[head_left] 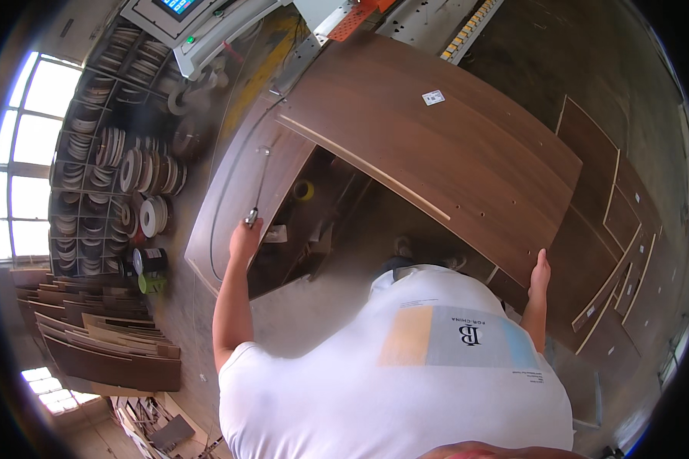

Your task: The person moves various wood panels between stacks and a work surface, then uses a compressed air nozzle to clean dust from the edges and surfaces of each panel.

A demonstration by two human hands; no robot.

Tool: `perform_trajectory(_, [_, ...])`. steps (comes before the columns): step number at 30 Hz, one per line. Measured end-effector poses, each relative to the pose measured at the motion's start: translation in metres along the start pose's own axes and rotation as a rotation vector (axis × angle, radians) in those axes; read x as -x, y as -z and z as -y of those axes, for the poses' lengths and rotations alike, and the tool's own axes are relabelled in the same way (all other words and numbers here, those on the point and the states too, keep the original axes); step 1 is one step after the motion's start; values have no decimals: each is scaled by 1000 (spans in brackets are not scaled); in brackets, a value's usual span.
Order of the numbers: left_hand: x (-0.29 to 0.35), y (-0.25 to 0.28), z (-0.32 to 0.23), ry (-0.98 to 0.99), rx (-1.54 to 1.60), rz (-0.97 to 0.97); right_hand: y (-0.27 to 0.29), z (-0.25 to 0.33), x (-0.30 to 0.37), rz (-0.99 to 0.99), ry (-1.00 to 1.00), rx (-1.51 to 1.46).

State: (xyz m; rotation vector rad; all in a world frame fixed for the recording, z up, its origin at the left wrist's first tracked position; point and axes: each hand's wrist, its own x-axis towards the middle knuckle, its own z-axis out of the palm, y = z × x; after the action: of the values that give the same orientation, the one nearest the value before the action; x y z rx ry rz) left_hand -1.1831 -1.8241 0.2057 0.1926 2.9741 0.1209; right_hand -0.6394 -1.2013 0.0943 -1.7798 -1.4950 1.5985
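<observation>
My left hand point(244, 239) is closed around the handle of an air blow gun point(251, 217). The gun's long thin nozzle points away from me over a brown board surface point(241, 164), and a dark hose curves across that surface. At my right, a large brown wood-grain panel point(444, 145) lies flat with its near corner in my right hand point(540, 277). The fingers there rest along the panel's edge; its underside is hidden. Small drilled holes dot the panel, and a white label point(433, 98) sticks to its top. A pale strip point(364, 164) runs along its near left edge.
A machine with a control screen point(177, 6) stands at the far left. Racks of edge-banding rolls point(142, 170) line the left side, with stacked boards point(107, 344) below them. More brown panels point(612, 206) lie at the right. A yellow tape roll point(304, 190) sits beneath the work surface.
</observation>
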Motion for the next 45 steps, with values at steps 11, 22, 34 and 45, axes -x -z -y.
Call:
perform_trajectory(11, [140, -36, -174, -652, 156, 963, 7, 0, -10, -137, 66, 282])
perform_trajectory(22, [50, -97, -180, 318, 1436, 535, 1, 51, 42, -118, -26, 341])
perform_trajectory(34, [-4, -88, -139, 491, 1459, 66, -3, -14, 9, -156, -76, 5])
perform_trajectory(45, [-23, -82, -94, 572, 1356, 31, 14, 20, -60, -272, -167, -6])
